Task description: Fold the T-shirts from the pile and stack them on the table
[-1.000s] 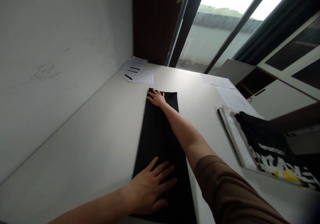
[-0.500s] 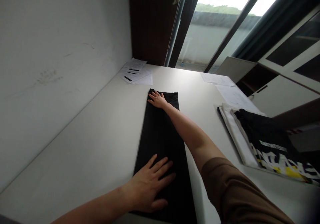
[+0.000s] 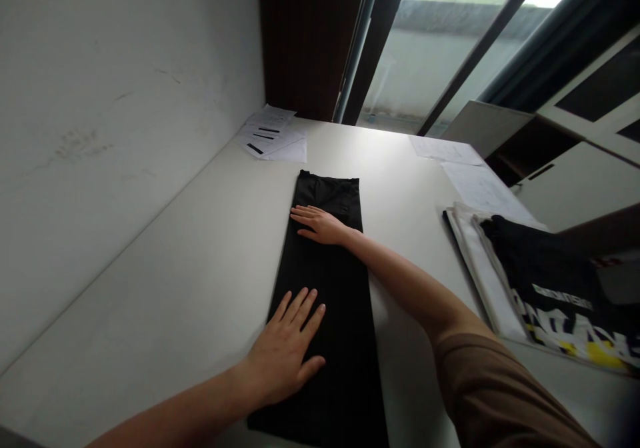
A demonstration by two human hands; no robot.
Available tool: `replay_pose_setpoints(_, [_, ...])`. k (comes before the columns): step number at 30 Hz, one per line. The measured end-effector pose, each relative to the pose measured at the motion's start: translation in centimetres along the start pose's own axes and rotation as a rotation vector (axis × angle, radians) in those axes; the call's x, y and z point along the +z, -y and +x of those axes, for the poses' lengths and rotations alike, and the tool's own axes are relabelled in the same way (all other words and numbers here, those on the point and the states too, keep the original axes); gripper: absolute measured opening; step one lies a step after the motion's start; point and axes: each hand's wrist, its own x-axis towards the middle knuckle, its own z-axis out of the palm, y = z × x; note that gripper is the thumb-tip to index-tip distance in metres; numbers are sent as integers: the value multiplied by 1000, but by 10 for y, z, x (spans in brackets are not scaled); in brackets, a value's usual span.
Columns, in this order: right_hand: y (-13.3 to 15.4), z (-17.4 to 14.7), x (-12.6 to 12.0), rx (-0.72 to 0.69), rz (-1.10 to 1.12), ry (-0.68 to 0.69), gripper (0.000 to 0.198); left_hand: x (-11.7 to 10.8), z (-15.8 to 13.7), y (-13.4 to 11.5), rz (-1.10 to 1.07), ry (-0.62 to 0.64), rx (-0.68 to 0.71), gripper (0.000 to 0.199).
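Note:
A long strip of folded black cloth (image 3: 345, 315), perhaps a pair of trousers, lies flat on the white table (image 3: 200, 275). Its far end has a waistband-like edge with slight creases. My left hand (image 3: 286, 348) rests palm down on the lower left part of the cloth, fingers spread. Farther up, my right hand (image 3: 320, 225) lies flat across the cloth just below its far end, with the fingers pointing left. Neither hand grips anything. The nearest end of the cloth runs out of the bottom of the view.
A stack of folded shirts (image 3: 545, 255), the top one black with white and yellow print, sits on the right. Papers (image 3: 275, 135) lie at the far left corner, more sheets (image 3: 480, 181) at the far right. A wall (image 3: 125, 101) borders the left side.
My right hand has slid from the far end of the cloth toward me. My left hand has shifted slightly up and left. The view has tilted a little.

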Motion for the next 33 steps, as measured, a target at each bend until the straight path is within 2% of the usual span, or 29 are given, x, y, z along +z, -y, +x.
replay_pose_setpoints(6, [-21, 22, 6, 97, -98, 87, 66, 5, 0, -3, 37, -9, 11, 86])
replay_pose_setpoints(12, [-56, 52, 13, 205, -77, 123, 76, 2, 1, -1, 38, 31, -15, 85])
replay_pose_setpoints(17, [-89, 70, 14, 326, -108, 92, 73, -3, -1, -2, -1, 61, 4, 86])
replay_pose_setpoints(22, [-110, 83, 4, 461, -153, 84, 66, 1, -6, 4, -14, -4, 41, 83])
replay_pose_setpoints(26, [-116, 91, -1, 596, -172, 62, 62, 4, -10, 5, -8, -30, 45, 83])
replay_pose_setpoints(29, [-111, 93, -2, 680, -206, 1, 53, -3, -10, 7, -18, -28, 76, 82])
replay_pose_setpoints(31, [-105, 90, -2, 676, -223, -35, 51, -13, -7, 15, -42, -46, 109, 73])
replay_pose_setpoints(33, [-98, 83, -3, 619, -226, -61, 50, -25, -1, 31, -61, -120, 82, 57])
